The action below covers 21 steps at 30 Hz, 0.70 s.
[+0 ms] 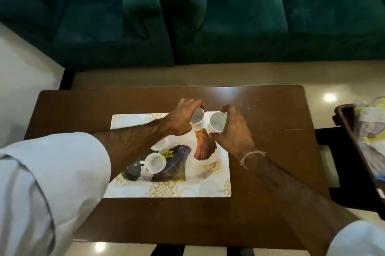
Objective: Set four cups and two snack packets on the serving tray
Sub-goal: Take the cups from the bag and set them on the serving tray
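four white cups (155, 163) stood on a white tray (223, 169) printed with orange and dark blue shells, a yellow price sticker (167, 154) on it. the placemat (166, 190) beneath showed gold floral circles on pale ground. the table (270, 114) was dark brown, the sofa (229, 16) deep teal, the sleeves (41, 182) pale grey.

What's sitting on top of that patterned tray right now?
Two white cups rest on the tray; each hand holds another cup over its far end. No snack packets show. The left forearm covers part.
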Each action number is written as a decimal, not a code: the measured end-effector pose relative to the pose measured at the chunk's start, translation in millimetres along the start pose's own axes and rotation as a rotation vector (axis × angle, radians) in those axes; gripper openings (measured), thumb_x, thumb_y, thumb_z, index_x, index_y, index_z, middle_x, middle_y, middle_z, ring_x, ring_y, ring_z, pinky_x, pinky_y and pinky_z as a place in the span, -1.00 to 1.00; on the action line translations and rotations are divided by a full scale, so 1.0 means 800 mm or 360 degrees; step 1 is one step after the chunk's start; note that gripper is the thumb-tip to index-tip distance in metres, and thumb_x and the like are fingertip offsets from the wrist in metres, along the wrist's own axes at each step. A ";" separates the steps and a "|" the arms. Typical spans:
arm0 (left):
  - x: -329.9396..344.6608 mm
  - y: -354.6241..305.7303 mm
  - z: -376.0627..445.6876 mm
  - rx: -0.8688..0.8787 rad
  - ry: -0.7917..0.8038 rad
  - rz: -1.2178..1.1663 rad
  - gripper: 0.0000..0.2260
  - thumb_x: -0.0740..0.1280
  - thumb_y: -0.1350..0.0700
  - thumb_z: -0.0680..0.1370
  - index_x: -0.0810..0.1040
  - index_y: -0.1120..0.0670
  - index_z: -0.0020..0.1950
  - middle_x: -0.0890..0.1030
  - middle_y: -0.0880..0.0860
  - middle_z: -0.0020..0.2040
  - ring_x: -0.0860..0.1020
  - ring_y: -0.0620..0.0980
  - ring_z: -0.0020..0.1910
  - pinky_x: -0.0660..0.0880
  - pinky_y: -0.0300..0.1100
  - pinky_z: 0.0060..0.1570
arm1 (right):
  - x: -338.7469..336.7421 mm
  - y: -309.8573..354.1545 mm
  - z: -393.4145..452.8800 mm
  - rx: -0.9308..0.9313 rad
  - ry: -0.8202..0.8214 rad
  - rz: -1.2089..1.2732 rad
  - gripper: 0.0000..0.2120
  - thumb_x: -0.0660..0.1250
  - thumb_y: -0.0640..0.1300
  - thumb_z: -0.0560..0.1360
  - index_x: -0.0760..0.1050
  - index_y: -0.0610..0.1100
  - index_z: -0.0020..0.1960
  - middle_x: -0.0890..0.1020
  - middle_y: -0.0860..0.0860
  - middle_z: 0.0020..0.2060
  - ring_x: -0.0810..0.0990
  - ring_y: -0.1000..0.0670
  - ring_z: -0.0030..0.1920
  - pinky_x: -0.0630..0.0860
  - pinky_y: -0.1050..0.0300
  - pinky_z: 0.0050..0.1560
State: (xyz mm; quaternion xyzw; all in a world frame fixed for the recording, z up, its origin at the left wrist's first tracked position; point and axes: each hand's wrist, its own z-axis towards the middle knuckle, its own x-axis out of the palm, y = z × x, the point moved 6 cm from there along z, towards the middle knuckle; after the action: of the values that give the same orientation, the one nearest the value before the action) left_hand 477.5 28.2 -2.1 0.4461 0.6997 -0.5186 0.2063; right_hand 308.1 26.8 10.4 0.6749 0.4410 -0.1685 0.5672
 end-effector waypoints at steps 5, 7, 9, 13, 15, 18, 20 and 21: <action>0.038 0.041 -0.029 0.0108 0.0157 0.0117 -0.39 0.27 0.43 0.27 0.40 -0.04 0.24 0.39 0.06 0.19 0.26 0.09 0.23 0.35 -0.02 0.12 | 0.083 -0.001 -0.033 0.0024 0.0023 -0.0020 -0.27 0.59 -0.03 0.24 0.27 -0.03 0.28 0.51 -0.10 0.18 0.55 -0.19 0.14 0.60 -0.15 0.09; 0.050 0.051 -0.033 0.0151 0.0201 0.0153 -0.40 0.33 0.40 0.30 0.40 -0.08 0.24 0.37 0.04 0.20 0.24 0.09 0.24 0.35 -0.02 0.14 | 0.112 -0.001 -0.044 0.0036 0.0025 -0.0002 -0.25 0.59 -0.01 0.27 0.25 -0.02 0.32 0.49 -0.08 0.22 0.55 -0.18 0.16 0.60 -0.13 0.13; 0.057 0.058 -0.036 0.0174 0.0261 0.0178 -0.41 0.38 0.36 0.31 0.41 -0.12 0.23 0.36 0.02 0.22 0.24 0.09 0.24 0.37 0.02 0.16 | 0.134 0.000 -0.053 0.0053 0.0008 0.0018 -0.19 0.58 -0.01 0.30 0.20 -0.03 0.40 0.46 -0.08 0.30 0.53 -0.17 0.24 0.58 -0.11 0.20; 0.064 0.068 -0.038 0.0233 0.0338 0.0199 -0.43 0.42 0.35 0.33 0.43 -0.15 0.19 0.33 0.03 0.29 0.24 0.09 0.26 0.42 0.08 0.15 | 0.169 0.002 -0.066 0.0115 -0.0056 -0.0018 -0.17 0.58 -0.03 0.31 0.19 -0.08 0.43 0.40 -0.11 0.34 0.55 -0.22 0.23 0.58 -0.09 0.14; 0.066 0.072 -0.039 0.0273 0.0341 0.0203 -0.46 0.42 0.36 0.34 0.47 -0.10 0.21 0.34 0.05 0.32 0.26 0.10 0.27 0.42 0.08 0.17 | 0.183 0.006 -0.072 0.0147 -0.0096 0.0001 -0.18 0.58 -0.06 0.30 0.20 -0.09 0.41 0.41 -0.12 0.30 0.58 -0.25 0.16 0.61 -0.09 0.05; 0.072 0.077 -0.042 0.0312 0.0403 0.0249 -0.48 0.42 0.37 0.34 0.50 -0.03 0.22 0.32 0.07 0.36 0.26 0.11 0.30 0.38 0.05 0.21 | 0.200 0.012 -0.079 0.0176 -0.0137 0.0035 -0.23 0.58 -0.10 0.31 0.22 -0.10 0.37 0.40 -0.14 0.30 0.60 -0.28 0.12 0.62 -0.08 -0.02; 0.073 0.080 -0.047 0.0320 0.0443 0.0259 -0.49 0.43 0.37 0.34 0.50 -0.02 0.21 0.30 0.08 0.39 0.25 0.13 0.32 0.36 0.04 0.23 | 0.212 0.014 -0.084 0.0225 -0.0147 0.0062 -0.23 0.58 -0.11 0.31 0.23 -0.12 0.37 0.40 -0.17 0.30 0.61 -0.29 0.12 0.62 -0.09 -0.01; 0.073 0.082 -0.046 0.0334 0.0435 0.0279 -0.49 0.44 0.36 0.34 0.51 -0.01 0.22 0.30 0.09 0.40 0.24 0.14 0.33 0.36 0.04 0.24 | 0.218 0.015 -0.087 0.0257 -0.0158 0.0076 -0.22 0.59 -0.12 0.31 0.23 -0.13 0.38 0.40 -0.18 0.30 0.61 -0.29 0.12 0.61 -0.08 0.01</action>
State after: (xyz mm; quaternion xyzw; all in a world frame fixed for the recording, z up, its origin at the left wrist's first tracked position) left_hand 508.8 90.3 -67.9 0.5908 0.6216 -0.5033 0.1060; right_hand 395.2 161.1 -87.8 0.7195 0.3811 -0.2229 0.5360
